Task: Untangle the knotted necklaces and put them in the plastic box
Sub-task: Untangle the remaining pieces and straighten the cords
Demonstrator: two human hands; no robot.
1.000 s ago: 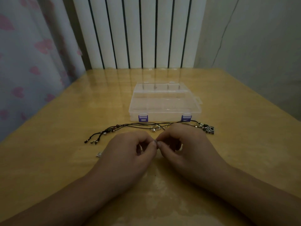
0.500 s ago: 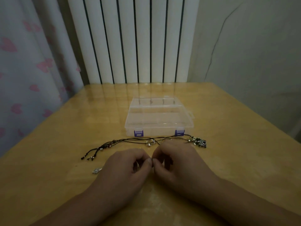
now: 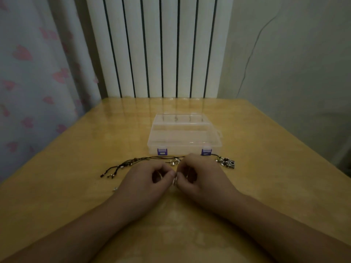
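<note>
Nothing much has shifted since half a second ago: I see the left hand (image 3: 146, 179) and right hand (image 3: 199, 177) still meeting fingertip to fingertip on the wooden table (image 3: 76, 186), both pinching a small silvery piece of the necklaces (image 3: 133, 162). Beyond them the black cords trail left, a pendant cluster (image 3: 227, 162) lies right, and the clear plastic box (image 3: 184, 135) sits closed behind.

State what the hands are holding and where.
Both hands, left and right, pinch something small and shiny between fingertips; which part of a necklace it is cannot be told.

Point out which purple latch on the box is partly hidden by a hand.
The right latch: the right hand overlaps its lower corner. The left latch shows whole.
</note>
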